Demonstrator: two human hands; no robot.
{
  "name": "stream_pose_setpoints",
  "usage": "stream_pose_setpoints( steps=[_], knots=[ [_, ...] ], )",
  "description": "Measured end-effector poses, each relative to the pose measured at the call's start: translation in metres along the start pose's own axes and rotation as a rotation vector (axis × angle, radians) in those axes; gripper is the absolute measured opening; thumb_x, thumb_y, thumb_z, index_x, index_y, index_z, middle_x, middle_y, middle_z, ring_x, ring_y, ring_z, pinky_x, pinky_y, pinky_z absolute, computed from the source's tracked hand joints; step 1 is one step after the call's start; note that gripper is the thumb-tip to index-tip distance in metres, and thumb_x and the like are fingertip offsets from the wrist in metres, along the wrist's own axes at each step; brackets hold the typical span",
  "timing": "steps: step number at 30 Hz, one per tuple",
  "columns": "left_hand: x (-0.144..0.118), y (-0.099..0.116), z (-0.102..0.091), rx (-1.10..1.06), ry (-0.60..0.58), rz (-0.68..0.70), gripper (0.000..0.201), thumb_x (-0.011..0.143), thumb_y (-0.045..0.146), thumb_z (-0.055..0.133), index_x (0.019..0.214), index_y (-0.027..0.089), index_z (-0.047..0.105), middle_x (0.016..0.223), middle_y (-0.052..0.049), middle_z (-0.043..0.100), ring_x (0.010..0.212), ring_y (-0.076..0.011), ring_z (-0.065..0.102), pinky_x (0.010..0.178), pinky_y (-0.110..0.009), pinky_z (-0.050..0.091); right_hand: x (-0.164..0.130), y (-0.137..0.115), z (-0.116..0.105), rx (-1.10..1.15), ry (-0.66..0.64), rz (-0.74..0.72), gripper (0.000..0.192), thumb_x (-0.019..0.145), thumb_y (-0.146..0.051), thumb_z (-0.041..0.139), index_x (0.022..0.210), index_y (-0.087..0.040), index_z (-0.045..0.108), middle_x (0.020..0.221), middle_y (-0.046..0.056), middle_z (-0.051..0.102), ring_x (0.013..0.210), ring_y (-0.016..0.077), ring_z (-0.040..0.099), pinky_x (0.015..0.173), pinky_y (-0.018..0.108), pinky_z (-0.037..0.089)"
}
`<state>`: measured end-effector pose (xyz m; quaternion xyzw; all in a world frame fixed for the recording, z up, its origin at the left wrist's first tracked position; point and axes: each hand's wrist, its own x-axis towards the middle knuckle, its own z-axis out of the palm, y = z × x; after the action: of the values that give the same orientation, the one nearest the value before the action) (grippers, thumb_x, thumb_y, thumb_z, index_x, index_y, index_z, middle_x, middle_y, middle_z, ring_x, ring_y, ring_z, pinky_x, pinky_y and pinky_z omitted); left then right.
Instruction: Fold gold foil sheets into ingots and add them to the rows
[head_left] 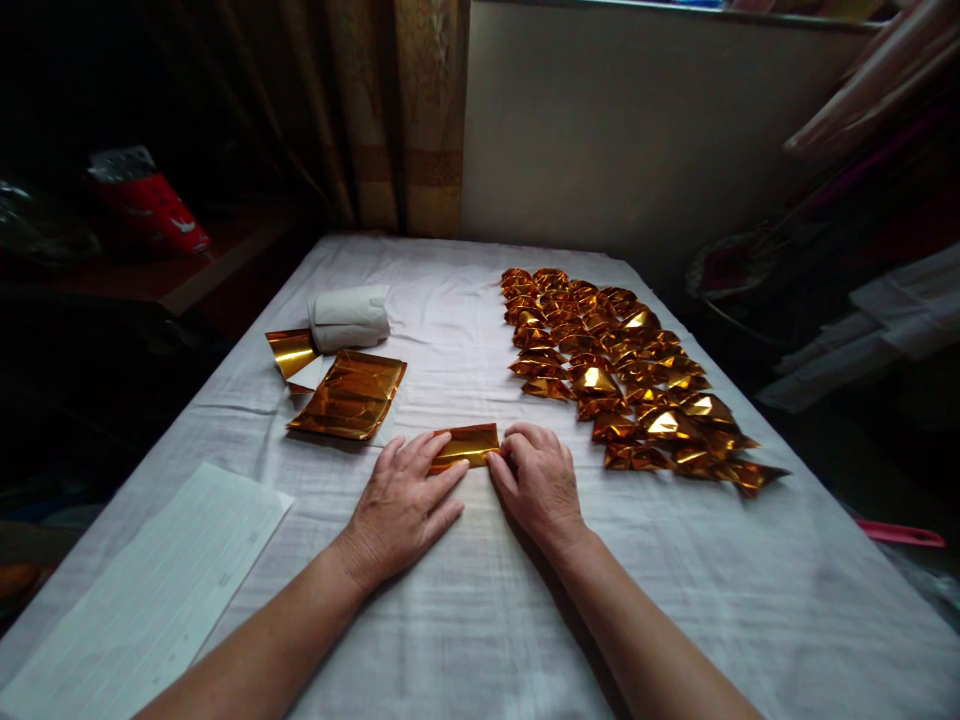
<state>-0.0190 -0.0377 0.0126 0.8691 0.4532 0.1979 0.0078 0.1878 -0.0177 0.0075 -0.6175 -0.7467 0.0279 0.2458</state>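
We sit at a table covered with a white cloth [465, 620], set against a pale wall with a brown curtain [405, 110] hanging behind it. At the far left, off the table in the dark, lies a red packet [154, 205]. On the near left corner of the cloth rests a sheet of white printed paper [150, 600]. Further back on the left we see a loose gold foil piece [291, 351], a roll of white cloth [349, 318] touching it, and just in front of them a stack of flat gold foil sheets [351, 395].

Our left hand [401, 505] lies flat and open, palm down on the cloth, its fingers spread and its fingertips pressing on the left end of a folded gold foil strip [466, 445]. The strip lies on the cloth at the middle of the table, between both hands. Our right hand [538, 482] is partly curled, its thumb and fingertips pinching the strip's right end.

To the right, rows of folded gold foil ingots [622, 375] cover the cloth, close together. Beyond the table's right edge a pink strip [900, 535] shows.
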Motion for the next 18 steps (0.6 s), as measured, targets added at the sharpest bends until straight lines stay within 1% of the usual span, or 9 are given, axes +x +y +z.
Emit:
stream_pose_setpoints(
  steps=[3, 5, 7, 11, 15, 18],
  knots=[
    [-0.0005, 0.0002, 0.0018, 0.004, -0.008, -0.015, 0.036, 0.091, 0.040, 0.060, 0.125, 0.031, 0.065, 0.146, -0.011, 0.050, 0.135, -0.0319, 0.043, 0.112, -0.057, 0.029, -0.0011, 0.0002, 0.0016, -0.005, 0.026, -0.006, 0.008, 0.090, -0.030, 0.058, 0.091, -0.022, 0.061, 0.104, 0.007, 0.066, 0.097, 0.0250, 0.054, 0.079, 0.036, 0.036],
    [-0.0002, -0.0002, 0.0020, 0.003, -0.013, -0.017, 0.036, 0.091, 0.040, 0.060, 0.125, 0.030, 0.066, 0.147, -0.011, 0.049, 0.136, -0.0321, 0.042, 0.113, -0.057, 0.029, -0.0016, -0.0001, 0.0031, -0.013, 0.045, -0.018, 0.018, 0.090, -0.035, 0.060, 0.102, -0.022, 0.061, 0.107, 0.008, 0.066, 0.099, 0.0261, 0.054, 0.080, 0.037, 0.036],
    [0.0002, -0.0007, 0.0014, 0.004, -0.024, -0.017, 0.037, 0.091, 0.040, 0.060, 0.126, 0.030, 0.065, 0.147, -0.012, 0.049, 0.136, -0.0325, 0.042, 0.113, -0.057, 0.029, -0.0017, -0.0013, 0.0043, -0.027, 0.048, -0.022, 0.027, 0.088, -0.041, 0.062, 0.107, -0.022, 0.060, 0.110, 0.009, 0.065, 0.101, 0.0271, 0.053, 0.082, 0.038, 0.036],
    [0.0006, -0.0012, 0.0003, 0.013, -0.042, -0.018, 0.039, 0.091, 0.042, 0.060, 0.127, 0.031, 0.064, 0.146, -0.012, 0.050, 0.136, -0.0328, 0.042, 0.112, -0.058, 0.029, -0.0007, -0.0054, 0.0046, -0.048, 0.019, 0.003, 0.033, 0.085, -0.045, 0.066, 0.106, -0.021, 0.060, 0.108, 0.009, 0.065, 0.100, 0.0284, 0.053, 0.081, 0.039, 0.036],
    [0.0002, -0.0010, 0.0003, 0.019, -0.028, -0.022, 0.037, 0.091, 0.040, 0.060, 0.126, 0.032, 0.065, 0.147, -0.011, 0.049, 0.137, -0.0335, 0.041, 0.112, -0.058, 0.028, 0.0003, -0.0059, 0.0035, -0.007, 0.034, 0.036, 0.025, 0.086, -0.038, 0.064, 0.104, -0.021, 0.060, 0.107, 0.009, 0.065, 0.101, 0.0283, 0.053, 0.082, 0.039, 0.036],
    [-0.0017, -0.0020, -0.0006, 0.028, -0.041, -0.024, 0.036, 0.091, 0.040, 0.060, 0.127, 0.034, 0.064, 0.149, -0.011, 0.047, 0.137, -0.0338, 0.041, 0.112, -0.059, 0.028, 0.0003, -0.0035, 0.0030, 0.031, 0.039, 0.058, 0.020, 0.086, -0.031, 0.062, 0.104, -0.022, 0.060, 0.106, 0.008, 0.065, 0.101, 0.0274, 0.054, 0.083, 0.039, 0.036]
  ],
)
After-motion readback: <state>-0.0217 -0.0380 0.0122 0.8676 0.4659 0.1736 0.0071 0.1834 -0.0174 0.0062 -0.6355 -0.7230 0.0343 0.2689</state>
